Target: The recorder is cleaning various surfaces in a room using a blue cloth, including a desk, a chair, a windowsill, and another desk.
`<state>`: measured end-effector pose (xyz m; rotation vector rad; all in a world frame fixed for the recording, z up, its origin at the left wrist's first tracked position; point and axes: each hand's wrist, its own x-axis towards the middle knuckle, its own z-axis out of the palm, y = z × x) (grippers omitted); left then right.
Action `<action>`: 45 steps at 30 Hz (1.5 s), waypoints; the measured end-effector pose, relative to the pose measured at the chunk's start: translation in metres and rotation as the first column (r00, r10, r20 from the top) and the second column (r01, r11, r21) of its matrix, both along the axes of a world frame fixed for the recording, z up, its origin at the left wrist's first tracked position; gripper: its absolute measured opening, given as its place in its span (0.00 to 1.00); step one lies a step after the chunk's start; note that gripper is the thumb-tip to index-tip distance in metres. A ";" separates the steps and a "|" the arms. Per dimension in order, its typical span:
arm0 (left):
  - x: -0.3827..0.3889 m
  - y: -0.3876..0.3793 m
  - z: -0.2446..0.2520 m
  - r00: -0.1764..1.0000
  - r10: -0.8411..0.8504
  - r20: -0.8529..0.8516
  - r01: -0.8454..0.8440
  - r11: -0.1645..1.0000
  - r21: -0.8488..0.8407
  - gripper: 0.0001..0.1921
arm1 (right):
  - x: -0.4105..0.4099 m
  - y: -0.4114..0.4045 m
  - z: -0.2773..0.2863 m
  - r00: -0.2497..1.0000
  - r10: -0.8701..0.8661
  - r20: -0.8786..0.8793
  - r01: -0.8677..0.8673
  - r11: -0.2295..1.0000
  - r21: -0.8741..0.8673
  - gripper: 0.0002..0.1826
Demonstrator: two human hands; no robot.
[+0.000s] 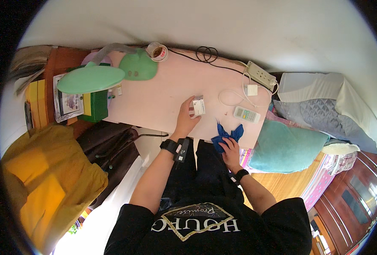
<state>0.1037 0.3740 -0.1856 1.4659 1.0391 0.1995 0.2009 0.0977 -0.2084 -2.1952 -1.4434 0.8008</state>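
Note:
Over the middle of the pink tabletop [172,92], my left hand [184,119] grips a small white box [199,107] between thumb and fingers. The box bears small print. My right hand [230,152] is at the table's front edge, its fingers on a bunched blue cloth [221,139] with two pointed ends spread away from me. The palm side of this hand is hidden. A white remote control [247,115] lies to the right of the box, just beyond the cloth.
A green desk lamp [91,79] leans over the left side, near a paper cup [158,52]. At the back right are a power strip [261,75], a white charger [251,90] and looping cables. A bed with a teal pillow [287,146] adjoins the table's right side.

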 end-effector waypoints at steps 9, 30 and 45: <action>-0.120 -0.047 -0.009 0.980 0.069 -0.189 -0.097 0.985 -0.144 0.25 | -0.004 0.039 0.006 0.998 -0.022 0.060 0.023 1.000 -0.009 0.29; -0.341 -0.278 0.023 0.555 0.773 -0.308 -0.803 0.400 -0.442 0.18 | -0.199 0.340 0.006 0.895 0.206 -0.395 -0.117 0.964 0.238 0.19; -0.285 -0.018 0.111 0.819 0.459 0.343 -0.415 0.888 -0.198 0.15 | -0.112 0.350 0.318 0.978 -0.028 -0.207 0.174 0.659 0.732 0.16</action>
